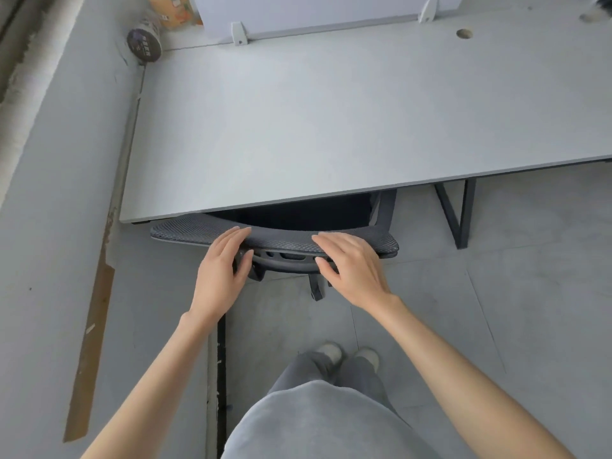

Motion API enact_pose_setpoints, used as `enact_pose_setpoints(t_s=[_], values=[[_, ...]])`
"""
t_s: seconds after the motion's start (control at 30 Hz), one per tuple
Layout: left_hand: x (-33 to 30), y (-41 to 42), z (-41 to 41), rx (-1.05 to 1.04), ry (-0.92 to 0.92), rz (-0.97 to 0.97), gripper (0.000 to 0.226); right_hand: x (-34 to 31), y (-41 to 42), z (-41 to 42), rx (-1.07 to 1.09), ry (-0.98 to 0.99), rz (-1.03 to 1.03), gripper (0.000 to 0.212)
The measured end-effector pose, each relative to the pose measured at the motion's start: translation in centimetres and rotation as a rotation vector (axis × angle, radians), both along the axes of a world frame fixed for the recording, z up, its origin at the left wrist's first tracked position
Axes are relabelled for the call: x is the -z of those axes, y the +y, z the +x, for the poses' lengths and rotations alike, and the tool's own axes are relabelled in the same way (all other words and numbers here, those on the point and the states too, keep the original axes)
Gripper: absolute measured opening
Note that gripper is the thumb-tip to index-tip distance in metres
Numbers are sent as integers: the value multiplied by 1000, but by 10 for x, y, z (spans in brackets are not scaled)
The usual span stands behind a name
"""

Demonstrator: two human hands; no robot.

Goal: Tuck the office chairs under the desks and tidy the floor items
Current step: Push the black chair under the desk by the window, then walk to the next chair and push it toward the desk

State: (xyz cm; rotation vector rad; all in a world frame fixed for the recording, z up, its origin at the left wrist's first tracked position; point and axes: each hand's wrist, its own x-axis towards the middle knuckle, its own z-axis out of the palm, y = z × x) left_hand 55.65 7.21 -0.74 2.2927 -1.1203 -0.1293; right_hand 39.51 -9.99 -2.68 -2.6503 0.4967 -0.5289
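Under the worktop (331, 127) mid-frame, chair (281, 238) nearly tucked; both hands, left (220, 266) and right (351, 270), rest straight fingers on its backrest, so likely one last push.

I log one item with lettering: a dark round canister lid (144, 44) at the far left corner of the desk (331, 120), carrying pale printed characters too blurred to read. The orange packet (172, 9) behind it shows print, also illegible.

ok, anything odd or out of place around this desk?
Mostly tidy. The chair is tucked under the desk, both hands on its backrest. One oddity: a long brown strip lies on the floor by the wall, with scuffed edging beside it. A dark tin sits at the desk corner.
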Motion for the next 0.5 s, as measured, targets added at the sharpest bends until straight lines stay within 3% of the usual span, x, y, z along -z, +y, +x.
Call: enact_pose_setpoints(t_s=[0.13, 0.23, 0.37, 0.5], values=[[-21, -26, -53, 117, 265, -136, 33, -1, 5, -58, 178, -48, 49, 37], [-13, -54, -92, 215, 564, -127, 30, 2, 16, -116, 404, -53, 223, 42], [8, -87, -146, 285, 990, 24, 29, 11, 51, -198, 783, -168, 698, 42], [25, -95, -200, 537, 1066, 335, 30, 25, 118, -266, 1194, -374, 946, 37]])
